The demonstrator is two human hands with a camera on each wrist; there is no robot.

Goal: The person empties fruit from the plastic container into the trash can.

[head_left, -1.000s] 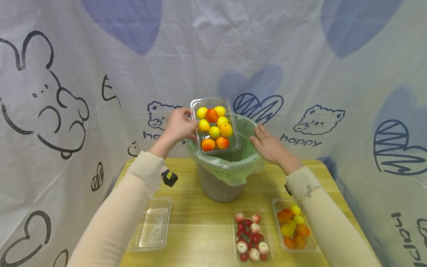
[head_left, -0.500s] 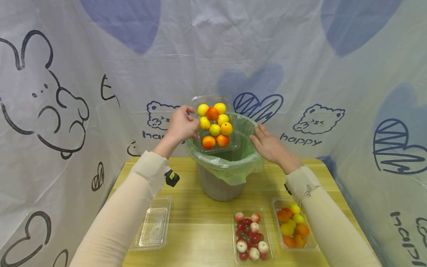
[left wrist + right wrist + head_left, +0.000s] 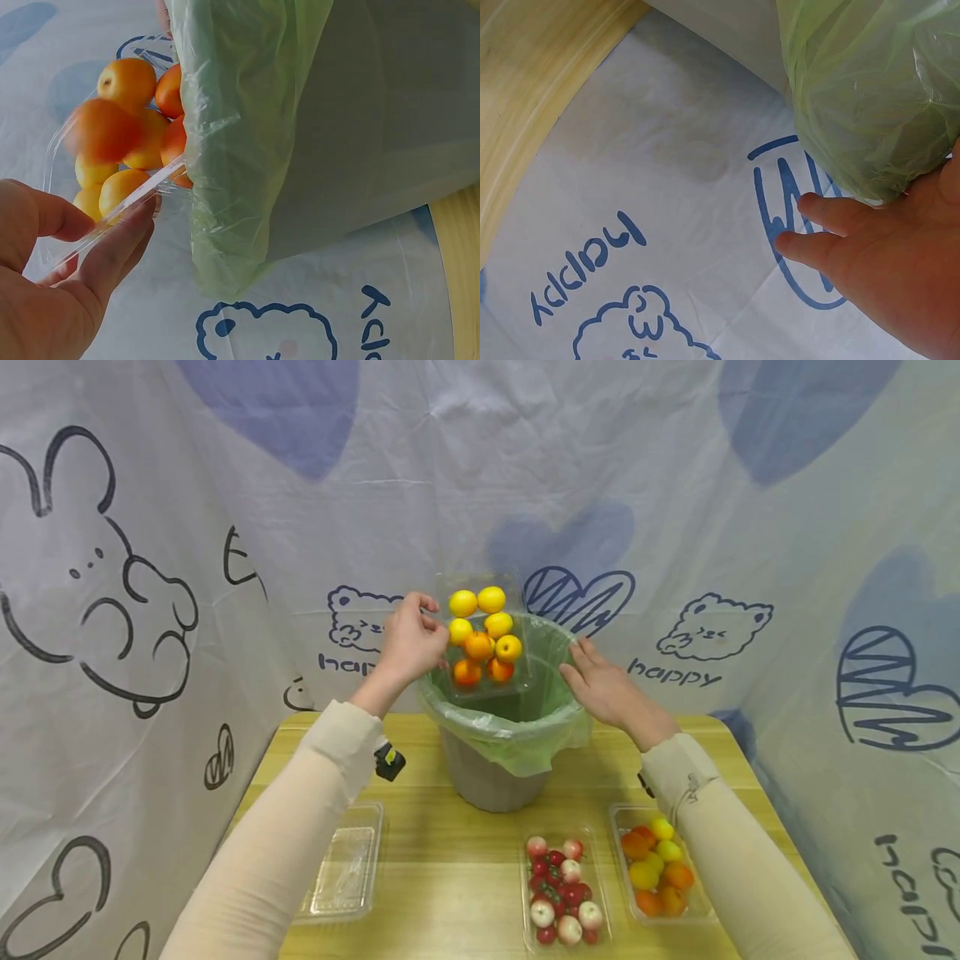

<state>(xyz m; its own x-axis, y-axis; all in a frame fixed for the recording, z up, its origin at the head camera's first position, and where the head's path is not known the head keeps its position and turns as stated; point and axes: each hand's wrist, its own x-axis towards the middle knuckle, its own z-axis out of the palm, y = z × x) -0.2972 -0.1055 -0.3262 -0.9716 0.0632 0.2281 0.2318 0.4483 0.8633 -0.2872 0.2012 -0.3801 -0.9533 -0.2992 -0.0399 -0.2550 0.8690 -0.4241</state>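
Note:
My left hand pinches the left edge of a clear plastic tray between thumb and fingers. Tilted steeply, the tray hangs over the mouth of a grey bin lined with a green plastic bag. Several small yellow and orange fruits are in it; one orange fruit looks blurred in the left wrist view. On the bin's right side, my right hand rests at the bag-covered rim with its fingers extended. In the right wrist view, part of that hand lies outside the picture.
The wooden table carries a bare clear tray at left. Front right stands a tray of red and pinkish-white fruits, beside a tray of yellow and orange fruits. Printed cloth walls enclose the table.
My left hand has tipped the tray more steeply toward the bin. An orange fruit has moved from near its top down toward the lower ones. The right hand keeps its place.

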